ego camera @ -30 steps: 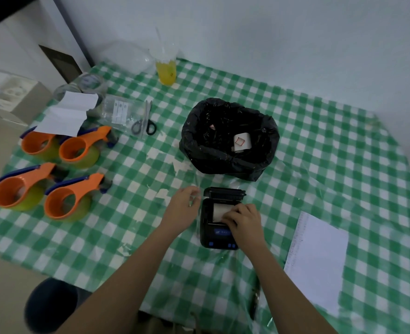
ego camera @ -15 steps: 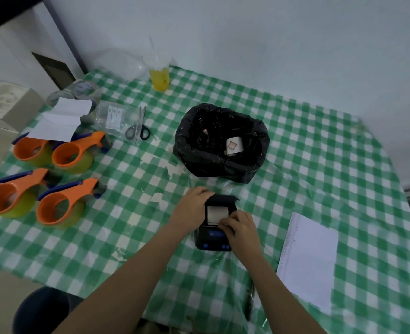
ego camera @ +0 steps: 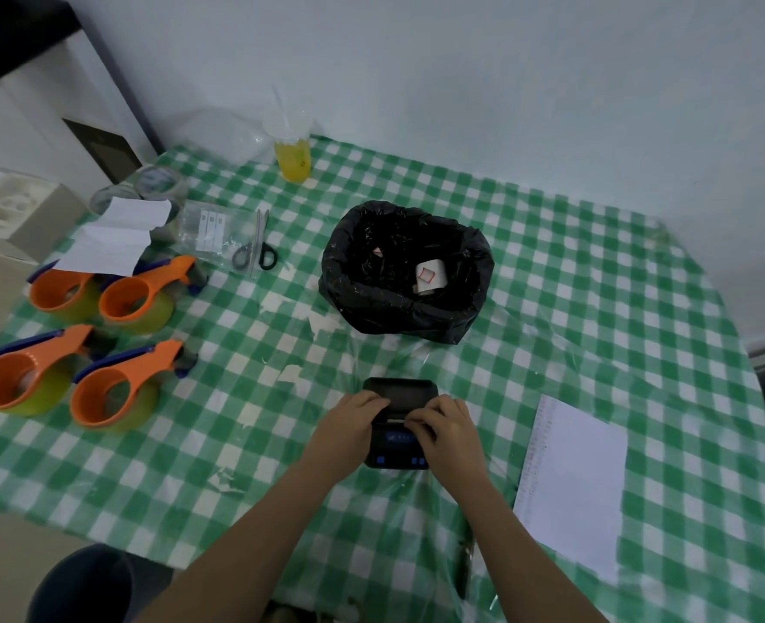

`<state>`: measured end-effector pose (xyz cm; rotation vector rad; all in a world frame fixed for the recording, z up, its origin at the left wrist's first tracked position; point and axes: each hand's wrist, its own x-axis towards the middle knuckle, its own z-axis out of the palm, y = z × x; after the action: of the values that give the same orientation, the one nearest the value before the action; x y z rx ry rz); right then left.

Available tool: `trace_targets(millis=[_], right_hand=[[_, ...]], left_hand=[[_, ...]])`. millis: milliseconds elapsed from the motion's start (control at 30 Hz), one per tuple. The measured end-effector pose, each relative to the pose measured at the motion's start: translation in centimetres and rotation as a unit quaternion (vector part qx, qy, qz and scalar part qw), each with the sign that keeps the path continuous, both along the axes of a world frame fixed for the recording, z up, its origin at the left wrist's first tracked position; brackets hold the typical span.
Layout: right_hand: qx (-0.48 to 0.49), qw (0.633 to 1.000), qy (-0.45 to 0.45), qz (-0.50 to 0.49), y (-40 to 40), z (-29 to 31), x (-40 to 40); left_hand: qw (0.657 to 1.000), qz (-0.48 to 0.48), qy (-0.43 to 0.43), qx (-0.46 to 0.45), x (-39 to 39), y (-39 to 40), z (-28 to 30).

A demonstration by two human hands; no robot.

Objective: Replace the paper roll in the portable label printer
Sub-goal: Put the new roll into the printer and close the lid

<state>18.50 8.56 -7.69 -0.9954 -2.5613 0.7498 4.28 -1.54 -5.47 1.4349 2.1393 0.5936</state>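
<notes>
1. Both hands have come closer together on the printer [ego camera: 400, 424] since a moment ago, and its lid [ego camera: 400, 388], which stood up open then, now lies much lower over the paper.
2. The printer sits on the green checked table [ego camera: 596, 308], near the front edge, just in front of the black bin bag [ego camera: 405, 267].
3. The left hand [ego camera: 353, 424] curls around the printer's left side, with its fingers on top of the lid.
4. The right hand [ego camera: 445, 427] rests on the right side, with its fingertips [ego camera: 416, 418] pressed down by the slot. A thin white strip of paper [ego camera: 394, 418] shows between the two hands.
5. I think the step now is shutting the lid on the new roll. I cannot tell if it has clicked shut.
6. To do it well, push down evenly on both sides of the lid, not just one corner.
7. Keep a bit of paper poking out of the slot, so it does not get stuck inside.
8. Hold the printer flat on the table so it does not slide.
9. An old roll [ego camera: 430, 276] looks to be lying in the bin bag already.
</notes>
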Motion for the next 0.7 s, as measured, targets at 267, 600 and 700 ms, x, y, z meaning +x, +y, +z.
trace_targets(millis=[267, 600, 700], right_hand=[[-0.274, 0.935, 0.031, -0.221, 3.0, 2.0, 0.1], [-0.309, 0.93, -0.129, -0.149, 4.8, 2.3, -0.9], [-0.308, 0.926, -0.155, -0.153, 5.0, 2.5, -1.3]], left_hand=[[1.0, 0.013, 0.007, -0.026, -0.4, 0.7, 0.0], [0.976, 0.169, -0.141, -0.006, -1.2, 2.6, -0.1], [0.956, 0.234, -0.178, -0.027, -1.6, 2.5, -0.6]])
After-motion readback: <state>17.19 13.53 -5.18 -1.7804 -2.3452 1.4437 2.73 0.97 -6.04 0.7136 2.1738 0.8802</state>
